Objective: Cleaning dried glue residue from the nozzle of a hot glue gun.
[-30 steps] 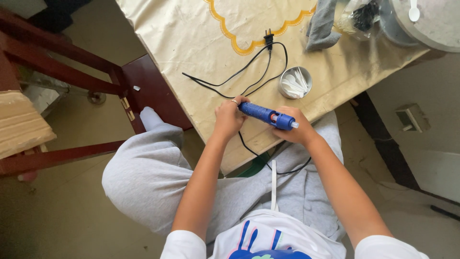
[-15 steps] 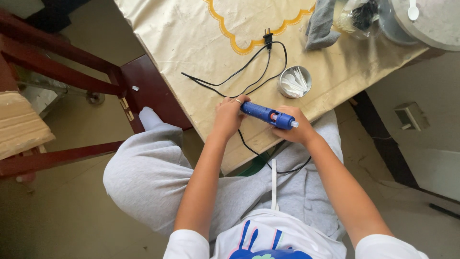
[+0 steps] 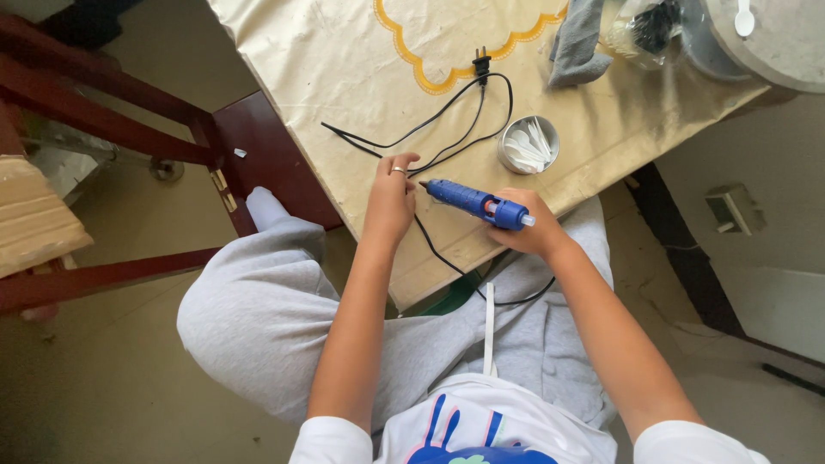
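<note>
My right hand [image 3: 526,230] grips a blue glue gun [image 3: 475,204] by its handle over the near edge of the table; the nozzle points left. My left hand [image 3: 391,198], a ring on one finger, rests on the cream tablecloth [image 3: 344,69] right at the nozzle tip, fingers bent and holding nothing I can make out. The gun's black cord [image 3: 438,129] loops across the cloth to an unplugged plug [image 3: 481,62] and also hangs down over my lap.
A small round tin [image 3: 528,144] with white spoons stands just beyond the gun. A grey cloth [image 3: 577,43], a plastic bag [image 3: 640,30] and a large round grey lid [image 3: 773,39] lie at the far right. A dark red wooden chair [image 3: 129,129] is to the left.
My left hand has come off the glue gun's front and now sits just left of the nozzle. The gun has stayed in my right hand, nearly in place.
</note>
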